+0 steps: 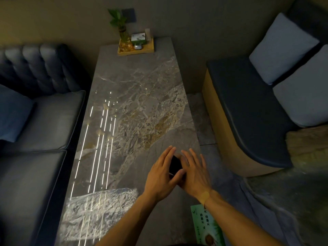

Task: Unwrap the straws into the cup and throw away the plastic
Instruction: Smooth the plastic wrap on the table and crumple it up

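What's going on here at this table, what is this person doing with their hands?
A person stands at the near end of a long marble table, with both hands cupped around a small dark object just above its surface. The left hand and right hand partly hide it, so what it is cannot be told. No straws or wrappers show. A wooden tray with a plant sits at the far end.

It looked like a booth in a café or restaurant: a long marble-patterned table (134, 96) ran between a tufted dark sofa (44, 118) and a cushioned bench (248, 110) with grey pillows (282, 48). At its far end a wooden tray (135, 47) held a plant in a glass vase (124, 35) and a small box (138, 38), and a green printed card (207, 226) lay at the near edge.
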A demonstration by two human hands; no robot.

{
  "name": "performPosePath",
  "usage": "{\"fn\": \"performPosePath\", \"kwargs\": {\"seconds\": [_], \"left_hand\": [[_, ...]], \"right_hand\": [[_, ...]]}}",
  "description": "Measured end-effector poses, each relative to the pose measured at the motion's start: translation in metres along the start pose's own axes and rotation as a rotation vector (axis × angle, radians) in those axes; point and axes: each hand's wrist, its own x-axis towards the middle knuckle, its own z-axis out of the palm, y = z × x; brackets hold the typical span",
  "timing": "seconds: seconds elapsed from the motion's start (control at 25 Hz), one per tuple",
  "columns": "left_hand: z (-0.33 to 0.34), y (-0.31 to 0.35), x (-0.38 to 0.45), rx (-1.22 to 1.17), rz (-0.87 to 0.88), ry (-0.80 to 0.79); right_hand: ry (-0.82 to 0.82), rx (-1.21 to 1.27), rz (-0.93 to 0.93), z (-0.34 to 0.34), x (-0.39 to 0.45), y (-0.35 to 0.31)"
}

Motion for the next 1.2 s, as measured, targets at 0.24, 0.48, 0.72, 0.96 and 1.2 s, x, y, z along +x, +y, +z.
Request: {"fn": "performPosePath", "kwargs": {"seconds": [0.24,0.48,0.72,0.96,1.2], "left_hand": [[-0.001,-0.011,-0.024,-0.107,-0.088,0.045],[0.003,-0.03,-0.061,-0.06,-0.244,0.078],[-0.013,-0.057,-0.122,0.176,-0.359,-0.022],[-0.043,-0.078,-0.162,0.388,-0.358,-0.239],[-0.089,-0.117,-0.193,0.519,-0.46,-0.387]], "right_hand": [[-0.017,0.006,-0.005,-0.004,-0.01,0.006],[0.16,0.101,-0.036,-0.02,-0.044,0.03],[0.029,0.001,0.037,-0.012,-0.099,0.087],[-0.423,-0.124,-0.116,-0.002,-0.099,0.063],[-0.411,-0.164,-0.224,0.005,-0.076,-0.008]]}}
